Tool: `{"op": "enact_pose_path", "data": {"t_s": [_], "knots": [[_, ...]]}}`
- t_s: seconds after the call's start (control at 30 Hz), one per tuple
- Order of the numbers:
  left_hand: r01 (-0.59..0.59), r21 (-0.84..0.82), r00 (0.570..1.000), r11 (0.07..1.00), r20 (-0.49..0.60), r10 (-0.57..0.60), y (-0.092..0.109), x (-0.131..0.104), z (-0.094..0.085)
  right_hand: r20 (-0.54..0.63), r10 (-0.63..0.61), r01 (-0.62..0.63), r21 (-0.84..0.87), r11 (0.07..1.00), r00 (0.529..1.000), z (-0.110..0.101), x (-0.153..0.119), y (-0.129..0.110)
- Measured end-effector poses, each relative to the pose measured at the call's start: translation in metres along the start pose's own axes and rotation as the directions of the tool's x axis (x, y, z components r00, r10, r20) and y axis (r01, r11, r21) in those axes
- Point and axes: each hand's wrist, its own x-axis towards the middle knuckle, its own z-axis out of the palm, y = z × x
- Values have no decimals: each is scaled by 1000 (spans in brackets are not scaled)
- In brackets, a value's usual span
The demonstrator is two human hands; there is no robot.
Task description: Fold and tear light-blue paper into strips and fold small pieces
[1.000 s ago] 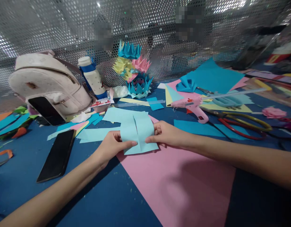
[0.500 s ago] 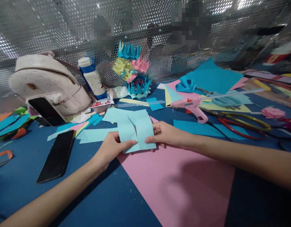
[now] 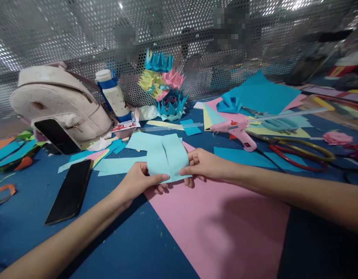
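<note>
Between my hands is a light blue sheet of paper, curved, with a slit or open seam down its middle. My left hand pinches its lower left edge, thumb on top and fingers beneath. On the right side my right hand grips it the same way, thumb near the lower right corner. Under the hands lies a large pink sheet of paper. Another light blue paper piece sits just behind the held one.
A pink glue gun and scissors lie to the right. Folded paper flowers stand at the back by a perforated metal panel. A phone, white backpack and bottle are at the left.
The held paper's near edge has tipped, so it looks shorter and more curved, and its slit looks narrower. More of my fingers show beneath it.
</note>
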Motion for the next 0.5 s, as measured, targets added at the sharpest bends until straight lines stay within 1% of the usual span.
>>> {"op": "enact_pose_path", "data": {"t_s": [0.23,0.37,0.5], "knots": [[-27,-29,1000,999,-12,27,-1,0,-1,-19,-6,6,16,1000,1000,2,1,0],[-21,-37,999,999,-34,20,0,-1,-1,-35,-7,8,8,1000,999,2,0,-1],[-1,-16,1000,1000,8,1,2,-2,-1,-35,-4,5,16,1000,999,2,-1,-3]]}}
